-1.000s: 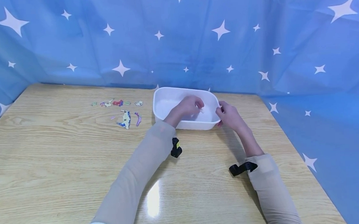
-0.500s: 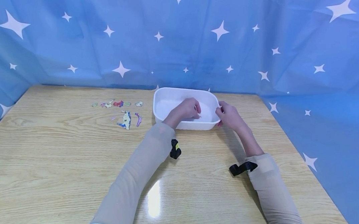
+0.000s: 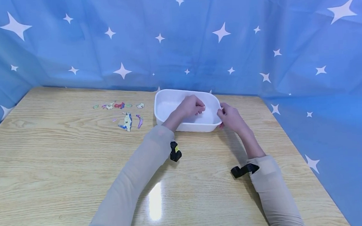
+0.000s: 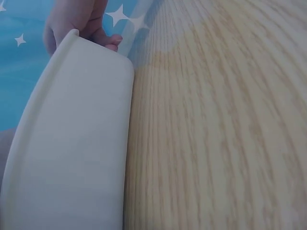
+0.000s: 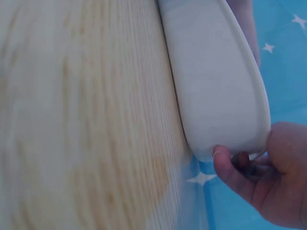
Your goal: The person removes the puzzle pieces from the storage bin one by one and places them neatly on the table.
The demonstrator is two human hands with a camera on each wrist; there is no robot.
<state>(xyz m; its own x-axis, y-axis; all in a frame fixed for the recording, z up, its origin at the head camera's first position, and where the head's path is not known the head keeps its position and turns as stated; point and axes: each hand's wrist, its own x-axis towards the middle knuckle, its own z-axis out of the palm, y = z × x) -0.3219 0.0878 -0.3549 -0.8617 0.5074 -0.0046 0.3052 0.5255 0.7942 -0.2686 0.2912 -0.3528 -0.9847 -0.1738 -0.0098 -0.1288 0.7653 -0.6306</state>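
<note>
A white plastic tub (image 3: 171, 108) stands near the back edge of the table. My left hand (image 3: 189, 106) reaches over its near wall into it, fingers curled, and seems to pinch a small pale piece (image 3: 204, 107) at the fingertips; its kind is too small to tell. In the left wrist view the tub's wall (image 4: 72, 134) hides that hand's fingers. My right hand (image 3: 232, 117) grips the tub's right end at the rim. In the right wrist view its thumb (image 5: 232, 175) presses the outer wall, and the other fingers are partly hidden.
Left of the tub, several small, flat, irregular coloured pieces lie on the wooden table (image 3: 64, 158), among them a blue and cream piece (image 3: 127, 122), a purple curved piece (image 3: 140, 121) and a red piece (image 3: 119, 105). A blue star-patterned curtain (image 3: 178, 52) hangs behind.
My left hand has dipped slightly inside the tub and come up again, its fingers still curled. The right hand has stayed at the tub's end. The tub and the coloured pieces have not moved.
</note>
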